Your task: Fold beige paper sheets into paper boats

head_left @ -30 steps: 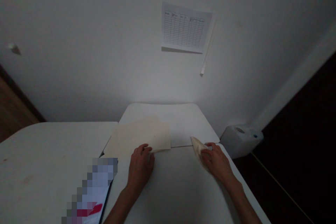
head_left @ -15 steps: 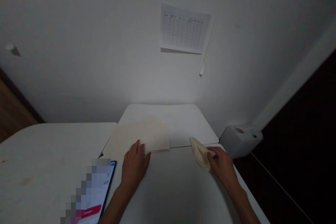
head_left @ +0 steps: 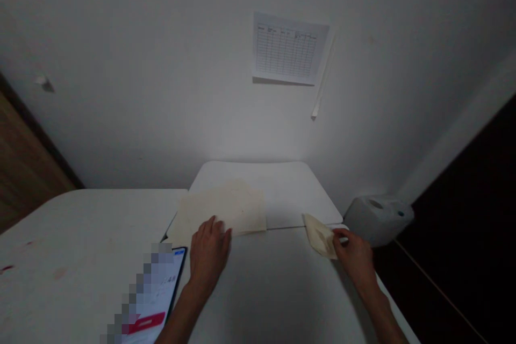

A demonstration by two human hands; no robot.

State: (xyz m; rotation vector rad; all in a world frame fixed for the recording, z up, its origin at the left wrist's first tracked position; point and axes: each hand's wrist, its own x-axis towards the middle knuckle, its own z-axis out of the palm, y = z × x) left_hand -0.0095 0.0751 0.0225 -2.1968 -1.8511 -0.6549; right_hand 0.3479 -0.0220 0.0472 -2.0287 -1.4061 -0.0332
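My left hand (head_left: 209,252) lies palm down with its fingers outstretched, fingertips on the front edge of a flat cream sheet (head_left: 234,209), cloth or paper, I cannot tell which. Near the table's right edge, my right hand (head_left: 357,260) pinches the right corner of a small folded cream piece (head_left: 320,236) between thumb and fingers. This piece rests partly on the white table (head_left: 258,290) and bulges a little in the middle. It lies apart from the larger sheet.
A phone (head_left: 157,301) with a lit, partly blurred screen lies left of my left forearm. Another white table (head_left: 80,236) adjoins on the left. A whitish plastic container (head_left: 377,220) stands beyond the right edge. A printed table sheet (head_left: 288,51) hangs on the wall.
The whole view has shifted slightly, moving things rightward. My right hand has drawn the small cream piece a little to the right, and it lies flatter. My left hand stays on the larger sheet.
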